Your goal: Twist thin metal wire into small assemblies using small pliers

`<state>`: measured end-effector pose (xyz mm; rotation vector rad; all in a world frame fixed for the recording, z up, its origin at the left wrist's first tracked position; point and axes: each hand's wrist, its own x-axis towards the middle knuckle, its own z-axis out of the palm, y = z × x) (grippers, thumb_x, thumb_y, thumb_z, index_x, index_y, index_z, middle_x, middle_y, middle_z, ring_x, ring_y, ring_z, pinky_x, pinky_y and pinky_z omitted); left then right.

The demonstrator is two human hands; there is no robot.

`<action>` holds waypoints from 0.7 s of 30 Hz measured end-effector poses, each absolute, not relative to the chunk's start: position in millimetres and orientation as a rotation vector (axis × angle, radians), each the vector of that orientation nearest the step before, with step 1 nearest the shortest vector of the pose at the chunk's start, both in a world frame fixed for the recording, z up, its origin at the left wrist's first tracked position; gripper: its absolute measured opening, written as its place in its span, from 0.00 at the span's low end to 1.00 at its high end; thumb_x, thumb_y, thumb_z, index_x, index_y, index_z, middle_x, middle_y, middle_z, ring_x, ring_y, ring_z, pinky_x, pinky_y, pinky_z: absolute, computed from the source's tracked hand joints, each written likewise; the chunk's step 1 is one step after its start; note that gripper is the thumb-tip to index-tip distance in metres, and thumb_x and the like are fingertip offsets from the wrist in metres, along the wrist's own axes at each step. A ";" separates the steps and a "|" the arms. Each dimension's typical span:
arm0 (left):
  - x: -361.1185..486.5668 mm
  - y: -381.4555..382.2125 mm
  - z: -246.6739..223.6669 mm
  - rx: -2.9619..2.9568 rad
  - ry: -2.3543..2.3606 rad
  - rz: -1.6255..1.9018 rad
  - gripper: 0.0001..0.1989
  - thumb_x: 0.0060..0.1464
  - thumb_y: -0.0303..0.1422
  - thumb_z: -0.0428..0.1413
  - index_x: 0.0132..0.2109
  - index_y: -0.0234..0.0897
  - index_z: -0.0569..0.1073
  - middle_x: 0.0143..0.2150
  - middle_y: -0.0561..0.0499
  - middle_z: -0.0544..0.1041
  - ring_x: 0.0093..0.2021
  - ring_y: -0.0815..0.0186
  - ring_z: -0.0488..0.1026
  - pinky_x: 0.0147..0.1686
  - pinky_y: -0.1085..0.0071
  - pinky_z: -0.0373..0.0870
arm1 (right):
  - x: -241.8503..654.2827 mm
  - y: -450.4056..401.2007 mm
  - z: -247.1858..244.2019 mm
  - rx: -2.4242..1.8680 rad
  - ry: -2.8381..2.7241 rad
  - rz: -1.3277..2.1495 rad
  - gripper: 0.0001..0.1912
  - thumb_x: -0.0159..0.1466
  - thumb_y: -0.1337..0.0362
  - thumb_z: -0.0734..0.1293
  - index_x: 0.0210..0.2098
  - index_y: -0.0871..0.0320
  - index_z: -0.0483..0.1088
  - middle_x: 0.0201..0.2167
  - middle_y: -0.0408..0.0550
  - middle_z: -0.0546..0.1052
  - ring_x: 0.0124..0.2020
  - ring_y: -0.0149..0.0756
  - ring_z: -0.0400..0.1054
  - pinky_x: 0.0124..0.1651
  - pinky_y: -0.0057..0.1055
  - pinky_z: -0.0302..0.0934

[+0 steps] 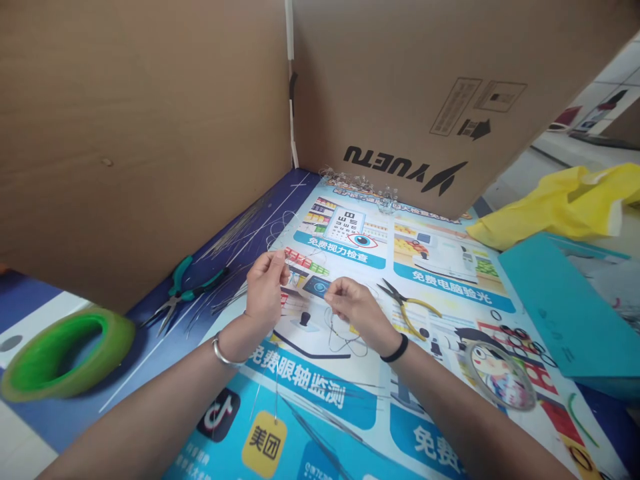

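My left hand (266, 280), with a silver bangle at the wrist, is closed in a pinch over the printed sheet. Fine wire loops stand out beyond its fingertips. Close by on the right, my right hand (357, 303), wearing a black wristband, also pinches; a thin bent wire (345, 343) hangs from its fingers in a loose loop. The exact ends in the fingertips are too small to make out. Yellow-handled pliers (411, 310) lie just right of my right hand. Teal-handled pliers (176, 293) rest left of my left hand.
Cardboard panels (150, 133) stand behind and to the left. A green tape roll (65, 353) sits at left, a clear ring-shaped roll (500, 375) at right. Straight wires (235, 230) lie by the panel. Black rings (520, 337), a teal box (545, 307) and yellow cloth (545, 203) are at right.
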<state>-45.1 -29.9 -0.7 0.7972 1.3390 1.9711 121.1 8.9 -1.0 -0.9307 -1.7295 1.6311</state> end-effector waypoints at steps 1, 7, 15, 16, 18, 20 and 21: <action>-45.4 -29.9 0.6 0.810 1.344 1.975 0.14 0.54 0.39 0.55 0.27 0.35 0.66 0.20 0.57 0.62 0.21 0.75 0.58 0.22 0.78 0.56 | 118.5 7.5 -0.6 -0.917 -1.811 1.602 0.06 0.54 0.63 0.67 0.25 0.57 0.65 0.18 0.37 0.66 0.19 0.25 0.56 0.23 0.24 0.49; -40.2 -33.0 6.1 0.837 1.342 1.921 0.14 0.53 0.39 0.55 0.26 0.35 0.66 0.21 0.57 0.64 0.21 0.75 0.59 0.22 0.78 0.57 | 103.8 0.3 -6.2 -0.913 -2.048 1.357 0.07 0.52 0.67 0.67 0.32 0.55 0.70 0.25 0.39 0.70 0.25 0.27 0.60 0.29 0.26 0.54; -25.2 -40.6 7.7 0.817 1.299 1.797 0.12 0.54 0.38 0.55 0.28 0.34 0.67 0.22 0.55 0.68 0.21 0.75 0.60 0.22 0.79 0.58 | 103.2 -3.1 -10.0 -0.978 -2.000 1.061 0.05 0.55 0.64 0.66 0.33 0.56 0.70 0.22 0.38 0.71 0.22 0.27 0.62 0.27 0.25 0.57; -24.2 -41.3 8.1 0.811 1.299 1.790 0.12 0.54 0.38 0.55 0.28 0.34 0.67 0.22 0.55 0.68 0.22 0.75 0.61 0.23 0.79 0.59 | 103.2 -3.6 -9.6 -0.974 -1.991 1.051 0.03 0.56 0.64 0.65 0.30 0.56 0.69 0.22 0.39 0.71 0.22 0.27 0.63 0.27 0.25 0.57; -23.3 -42.0 8.9 0.805 1.299 1.776 0.12 0.54 0.38 0.55 0.28 0.34 0.67 0.22 0.55 0.68 0.22 0.75 0.61 0.23 0.78 0.59 | 103.5 -4.7 -8.3 -0.970 -1.974 1.031 0.03 0.57 0.65 0.64 0.28 0.56 0.69 0.23 0.39 0.72 0.23 0.27 0.64 0.27 0.25 0.58; -23.3 -42.1 8.9 0.806 1.304 1.766 0.13 0.54 0.38 0.55 0.27 0.34 0.67 0.22 0.55 0.68 0.22 0.75 0.61 0.23 0.79 0.59 | 104.1 -5.7 -7.3 -0.960 -1.962 1.009 0.04 0.58 0.65 0.64 0.28 0.56 0.69 0.23 0.40 0.73 0.24 0.27 0.64 0.28 0.25 0.58; -23.5 -42.0 8.7 0.804 1.310 1.760 0.13 0.54 0.39 0.55 0.27 0.34 0.66 0.22 0.55 0.68 0.22 0.75 0.60 0.23 0.79 0.59 | 104.5 -6.1 -7.1 -0.953 -1.962 0.999 0.04 0.58 0.65 0.64 0.28 0.56 0.69 0.24 0.40 0.73 0.24 0.27 0.65 0.28 0.25 0.59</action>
